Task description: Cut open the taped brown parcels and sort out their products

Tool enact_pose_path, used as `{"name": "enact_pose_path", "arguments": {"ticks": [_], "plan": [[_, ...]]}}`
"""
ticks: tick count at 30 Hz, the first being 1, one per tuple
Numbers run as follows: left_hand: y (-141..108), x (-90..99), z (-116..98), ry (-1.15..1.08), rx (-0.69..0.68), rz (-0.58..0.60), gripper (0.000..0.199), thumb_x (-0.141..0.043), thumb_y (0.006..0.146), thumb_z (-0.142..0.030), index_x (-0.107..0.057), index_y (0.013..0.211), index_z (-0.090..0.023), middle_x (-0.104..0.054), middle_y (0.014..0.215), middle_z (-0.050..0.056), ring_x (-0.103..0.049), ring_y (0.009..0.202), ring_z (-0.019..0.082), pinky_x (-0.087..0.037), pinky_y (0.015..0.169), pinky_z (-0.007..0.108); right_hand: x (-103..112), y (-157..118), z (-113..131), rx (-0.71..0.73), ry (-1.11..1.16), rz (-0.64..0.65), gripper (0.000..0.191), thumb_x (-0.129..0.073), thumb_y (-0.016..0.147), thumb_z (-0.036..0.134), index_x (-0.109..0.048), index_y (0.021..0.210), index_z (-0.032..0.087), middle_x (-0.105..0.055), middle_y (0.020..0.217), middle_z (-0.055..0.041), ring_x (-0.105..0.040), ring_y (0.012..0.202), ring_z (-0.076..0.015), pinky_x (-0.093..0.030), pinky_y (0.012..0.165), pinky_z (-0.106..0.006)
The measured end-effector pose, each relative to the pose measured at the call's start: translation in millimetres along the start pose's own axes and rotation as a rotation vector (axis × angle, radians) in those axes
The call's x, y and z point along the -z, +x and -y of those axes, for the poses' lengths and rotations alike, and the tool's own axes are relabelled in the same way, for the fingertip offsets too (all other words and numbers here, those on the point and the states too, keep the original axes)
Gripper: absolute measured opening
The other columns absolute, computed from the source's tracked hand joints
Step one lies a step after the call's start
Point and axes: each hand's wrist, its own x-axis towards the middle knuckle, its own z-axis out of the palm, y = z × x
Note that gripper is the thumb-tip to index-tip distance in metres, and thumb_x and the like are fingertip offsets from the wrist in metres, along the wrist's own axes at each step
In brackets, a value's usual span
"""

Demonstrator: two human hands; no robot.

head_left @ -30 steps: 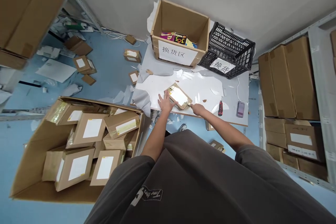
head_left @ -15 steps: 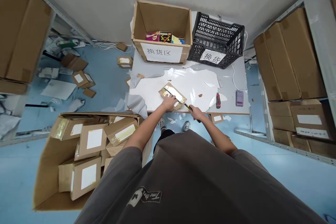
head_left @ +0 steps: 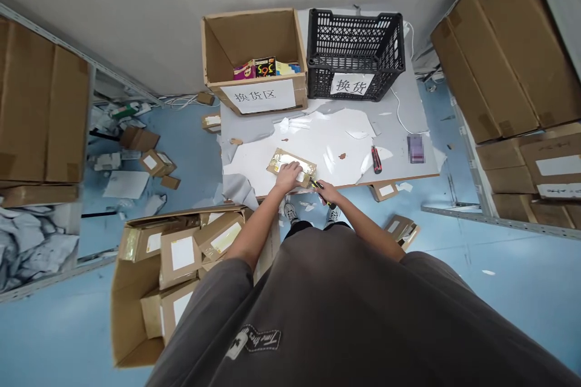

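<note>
A small cardboard parcel [head_left: 276, 164] with a white label and shiny tape lies near the front edge of the worktable. My left hand [head_left: 288, 176] grips it from above, fingers across the label. In my right hand [head_left: 327, 192] is a yellow and black box cutter [head_left: 316, 184], its front end at the parcel's right end; whether the blade cuts into the tape is too small to tell. A red and black utility knife [head_left: 376, 159] rests on the table to the right.
Behind stand an open carton [head_left: 254, 97] with colourful packs inside and a black plastic crate [head_left: 355, 66]. A phone [head_left: 416, 149] and paper scraps lie on the table [head_left: 394, 124]. A large carton of parcels [head_left: 131, 290] is at my left; shelves [head_left: 503, 66] flank both sides.
The box cutter and my right hand have moved to the parcel's right end. The parcel has turned slightly and lies more level. The whole view has shifted.
</note>
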Motion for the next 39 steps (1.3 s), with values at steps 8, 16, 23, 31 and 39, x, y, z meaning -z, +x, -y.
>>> {"name": "enact_pose_path", "arguments": {"ticks": [8, 16, 23, 31, 39], "plan": [[-2.8, -3.4, -11.7, 0.036, 0.057, 0.015, 0.06, -0.088, 0.082, -0.021, -0.067, 0.138, -0.026, -0.054, 0.166, 0.013, -0.044, 0.16, 0.031, -0.032, 0.132, 0.049, 3.7, -1.5, -4.9, -0.018, 0.077, 0.053, 0.021, -0.052, 0.11, 0.042, -0.06, 0.12, 0.025, -0.061, 0.071, 0.0057, -0.061, 0.052, -0.0165, -0.058, 0.062, -0.028], [-6.9, -13.1, -13.7, 0.011, 0.156, -0.035, 0.062, -0.091, 0.083, -0.024, -0.065, 0.139, -0.026, -0.049, 0.172, 0.013, -0.042, 0.161, 0.033, -0.033, 0.132, 0.05, -5.3, -13.5, -16.6, -0.038, 0.125, 0.098, 0.025, -0.056, 0.108, 0.046, -0.061, 0.119, 0.024, -0.057, 0.066, 0.0073, -0.059, 0.05, -0.0159, -0.056, 0.057, -0.027], [-1.2, -4.8, -11.7, -0.048, 0.227, -0.069, 0.049, -0.075, 0.099, -0.043, -0.067, 0.144, -0.027, -0.059, 0.162, 0.011, -0.048, 0.153, 0.034, -0.044, 0.125, 0.049, 27.9, -30.0, -40.7, 0.009, 0.172, 0.013, 0.026, -0.05, 0.111, 0.044, -0.056, 0.127, 0.025, -0.053, 0.067, 0.0098, -0.057, 0.05, -0.0153, -0.054, 0.057, -0.025], [33.7, -2.4, -6.9, 0.066, 0.088, -0.04, 0.058, -0.068, 0.094, -0.017, -0.062, 0.151, -0.022, -0.064, 0.154, 0.016, -0.051, 0.15, 0.036, -0.04, 0.128, 0.051, 39.3, -0.1, -16.0, 0.174, -0.29, -0.152, 0.043, -0.037, 0.116, 0.047, -0.062, 0.143, 0.025, -0.078, 0.099, -0.0036, -0.074, 0.087, -0.0231, -0.055, 0.08, -0.029], [25.6, -25.4, 17.4, 0.129, -0.017, -0.084, 0.045, -0.044, 0.11, -0.023, -0.064, 0.15, -0.012, -0.057, 0.164, 0.022, -0.048, 0.159, 0.034, -0.038, 0.132, 0.052, 50.4, 29.6, -14.0, 0.421, -0.639, -0.246, 0.038, -0.061, 0.109, 0.041, -0.068, 0.144, 0.026, -0.075, 0.133, -0.0098, -0.069, 0.121, -0.0293, -0.05, 0.094, -0.032]]}}
